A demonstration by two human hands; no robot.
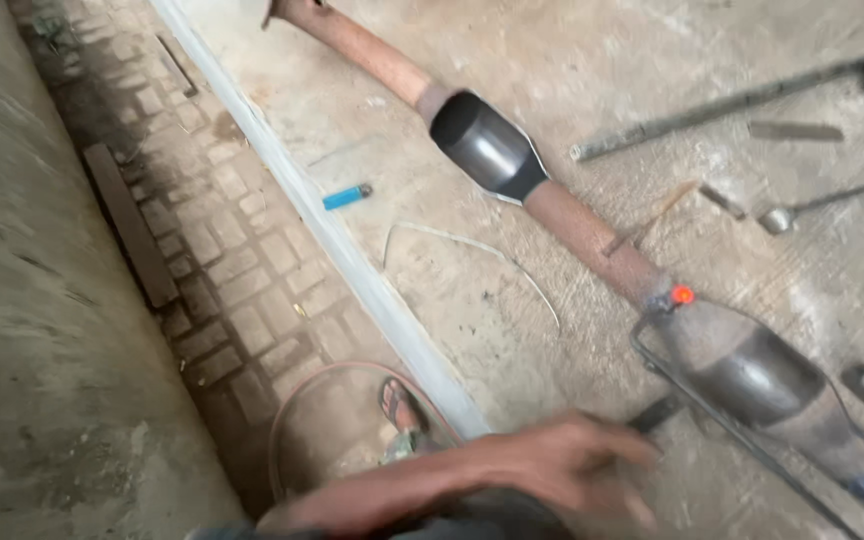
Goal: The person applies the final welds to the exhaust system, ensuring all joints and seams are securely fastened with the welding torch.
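Head view shows my hand [562,465] low down near the bottom edge. It is blurry. My fingers are spread loose and bent a bit, and the tips are just by a dark bar [657,412]. I cannot tell if I am holding it or only touching it. I also cannot tell which of my hands this is. I see only one.

Just past my fingers lies a long rusty pipe [592,235]. It runs on the floor from the low right up to the far top left. A fat dark part [752,375] of the pipe sits close to my hand. A bent wire rod [697,400] goes around that part. On top of the pipe, just beyond it, is a small glowing orange spot [683,295].

To the side of my arm I see a foot in a sandal [402,408] and a hose loop [292,410].

Farther out, a thin wire [472,245] curls on the floor [552,60]. A blue lighter [347,196] lies near a pale metal strip [332,235]. Beyond the strip are bricks [222,250].

Up the pipe there is a second dark fat part [487,148].

Far on the other side lie a long rod [722,105], a flat file [795,131] and a spoon-like tool [822,203].
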